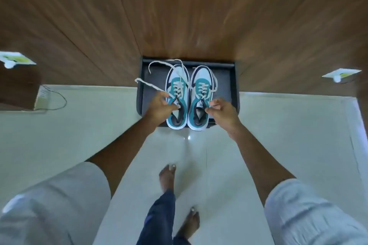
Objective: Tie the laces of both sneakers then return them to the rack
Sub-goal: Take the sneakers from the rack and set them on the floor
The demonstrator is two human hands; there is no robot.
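Both sneakers (188,95) sit on the dark rack (143,93); left hand (161,106) and right hand (223,111) each pinch a collar. Loose laces (151,85) could snag the rack edge when lifted.

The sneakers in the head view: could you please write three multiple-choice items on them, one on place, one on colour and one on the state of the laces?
1. Where are the sneakers?
A. over the dark rack tray
B. on a wooden chair
C. on the person's feet

2. What colour, besides white, marks the sneakers' uppers?
A. red
B. teal
C. yellow

3. How are the laces of the left-hand sneaker?
A. tied in a bow
B. removed
C. untied, trailing loose

Answers:
1 A, both shoes sit side by side over the tray, the left hand and the right hand at their collars.
2 B, teal panels surround the eyelets and heels.
3 C, white ends fly out to the left, no knot showing.
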